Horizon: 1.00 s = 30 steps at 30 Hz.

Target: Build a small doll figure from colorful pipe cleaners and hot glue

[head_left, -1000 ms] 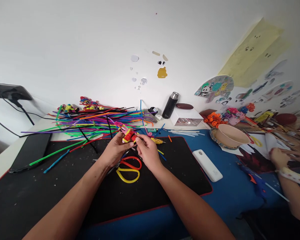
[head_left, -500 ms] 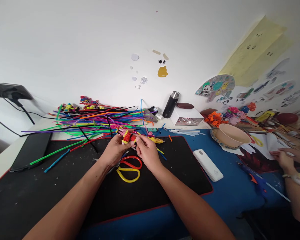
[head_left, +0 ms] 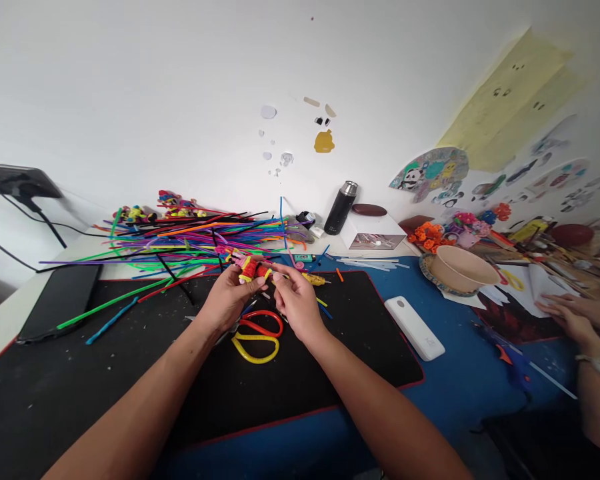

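Observation:
My left hand [head_left: 229, 293] is closed around a small pipe-cleaner figure [head_left: 249, 268] in red, yellow and pink, held above the black mat [head_left: 320, 373]. From the other side my right hand [head_left: 296, 297] pinches the figure's red and yellow end between thumb and forefinger; the fingertips hide part of it. Just below both hands lie scissors [head_left: 257, 349] with one red and one yellow handle loop, their blades partly under my left hand. A yellow tool [head_left: 313, 279] rests behind my right hand, next to short cut pipe-cleaner bits.
A heap of coloured pipe cleaners [head_left: 180, 240] spreads along the back left, beside a black phone [head_left: 60, 303]. Rightward are a black flask [head_left: 341, 208], a white power bank [head_left: 414, 328], a pink bowl [head_left: 467, 271] and a blue glue gun [head_left: 514, 363]. A co-worker's hands [head_left: 575, 317] handle paper.
The figure has turned slightly in my hands, and my right fingers have shifted a little on its end. At the far right, the co-worker's hands have moved over the paper.

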Motion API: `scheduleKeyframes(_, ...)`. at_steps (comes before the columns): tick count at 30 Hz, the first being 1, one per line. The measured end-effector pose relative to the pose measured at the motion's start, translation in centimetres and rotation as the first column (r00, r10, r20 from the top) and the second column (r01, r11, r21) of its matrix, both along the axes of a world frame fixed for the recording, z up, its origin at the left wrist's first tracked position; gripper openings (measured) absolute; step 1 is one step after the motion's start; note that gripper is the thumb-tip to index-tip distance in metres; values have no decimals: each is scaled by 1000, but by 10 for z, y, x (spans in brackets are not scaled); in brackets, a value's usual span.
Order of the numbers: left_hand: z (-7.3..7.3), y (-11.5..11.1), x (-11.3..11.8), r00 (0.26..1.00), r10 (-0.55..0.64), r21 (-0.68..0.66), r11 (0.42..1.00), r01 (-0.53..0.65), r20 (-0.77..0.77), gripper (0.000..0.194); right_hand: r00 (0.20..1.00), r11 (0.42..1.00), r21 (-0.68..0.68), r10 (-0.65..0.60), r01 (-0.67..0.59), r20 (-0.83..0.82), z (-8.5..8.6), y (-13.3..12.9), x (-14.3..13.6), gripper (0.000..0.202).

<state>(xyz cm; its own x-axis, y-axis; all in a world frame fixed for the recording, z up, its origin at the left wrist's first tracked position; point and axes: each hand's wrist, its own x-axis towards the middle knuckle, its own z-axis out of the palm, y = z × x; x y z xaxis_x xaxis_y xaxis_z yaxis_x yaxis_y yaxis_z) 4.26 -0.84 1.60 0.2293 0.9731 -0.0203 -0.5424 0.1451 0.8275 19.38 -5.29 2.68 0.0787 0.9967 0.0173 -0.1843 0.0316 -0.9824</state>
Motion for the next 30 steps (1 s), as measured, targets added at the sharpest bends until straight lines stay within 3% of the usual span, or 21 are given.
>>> scheduleKeyframes(13, -2, 3, 0, 997, 74, -22, 997, -74, 0, 56, 998, 1000, -1, -23, 23, -61, -1, 0, 8, 52)
scheduleKeyframes(19, -3, 1, 0, 991, 121, 57, 991, -118, -54, 55, 999, 999, 32, -37, 36, 2, -11, 0, 11, 53)
scheduleKeyframes(30, -1, -2, 1, 985, 139, 111, 986, -127, -104, 56, 998, 999, -32, -3, 1, -67, -3, 0, 5, 53)
